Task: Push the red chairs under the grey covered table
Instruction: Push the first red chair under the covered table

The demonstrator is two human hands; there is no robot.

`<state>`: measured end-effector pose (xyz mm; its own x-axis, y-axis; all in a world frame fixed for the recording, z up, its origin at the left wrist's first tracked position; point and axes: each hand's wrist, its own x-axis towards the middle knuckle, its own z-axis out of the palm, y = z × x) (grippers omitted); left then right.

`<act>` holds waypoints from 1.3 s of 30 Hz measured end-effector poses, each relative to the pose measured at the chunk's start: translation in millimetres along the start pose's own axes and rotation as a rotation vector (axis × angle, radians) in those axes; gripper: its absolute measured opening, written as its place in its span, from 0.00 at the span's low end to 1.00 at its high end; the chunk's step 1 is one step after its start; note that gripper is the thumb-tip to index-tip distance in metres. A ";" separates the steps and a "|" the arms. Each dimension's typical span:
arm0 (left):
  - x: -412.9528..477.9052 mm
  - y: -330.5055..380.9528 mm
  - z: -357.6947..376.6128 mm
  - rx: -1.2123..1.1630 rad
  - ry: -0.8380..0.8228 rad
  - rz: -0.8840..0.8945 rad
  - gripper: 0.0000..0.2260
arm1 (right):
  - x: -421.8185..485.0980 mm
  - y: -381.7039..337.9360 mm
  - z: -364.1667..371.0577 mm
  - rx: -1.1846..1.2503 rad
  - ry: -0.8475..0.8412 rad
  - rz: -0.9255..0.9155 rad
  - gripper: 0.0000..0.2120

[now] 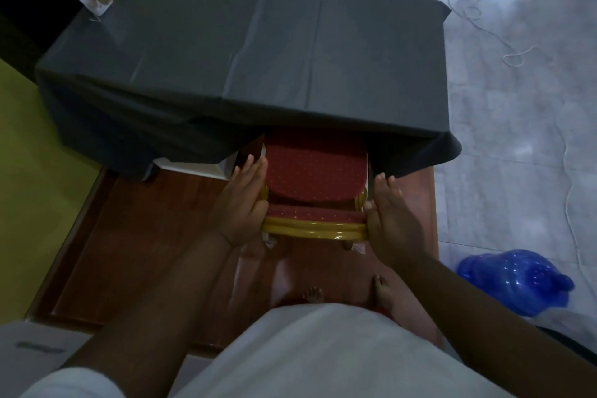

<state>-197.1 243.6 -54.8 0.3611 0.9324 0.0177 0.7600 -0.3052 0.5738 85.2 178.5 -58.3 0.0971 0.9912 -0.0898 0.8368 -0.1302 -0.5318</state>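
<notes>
Left hand [244, 203] and right hand [392, 220], fingers extended, press flat against the gold-framed red padded chair [315, 171], half under the grey-covered bench [242, 52].

Grey tablecloth [245, 52]; red gold-dotted chair [315, 171], gold frame; blue bag [513, 284].

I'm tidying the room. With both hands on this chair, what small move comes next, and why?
Probably push straight forward a little more: the left hand and right hand flank the red chair, whose seat is only partly under the grey table.
</notes>
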 end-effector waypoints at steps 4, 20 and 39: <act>8.0 -8.0 -3.2 -0.014 -0.007 0.018 0.33 | 6.1 -5.4 1.9 -0.007 0.009 0.004 0.29; 33.2 -24.8 -14.2 0.075 -0.017 0.010 0.32 | 30.0 -16.0 7.4 0.019 -0.003 -0.002 0.30; 50.4 -28.4 -19.8 0.184 -0.162 -0.038 0.32 | 43.6 -16.3 2.2 0.064 -0.060 0.003 0.30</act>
<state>-211.1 303.0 -54.0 0.4008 0.9052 -0.1411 0.8551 -0.3144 0.4122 74.7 223.8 -55.4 0.0658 0.9879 -0.1404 0.8003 -0.1363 -0.5839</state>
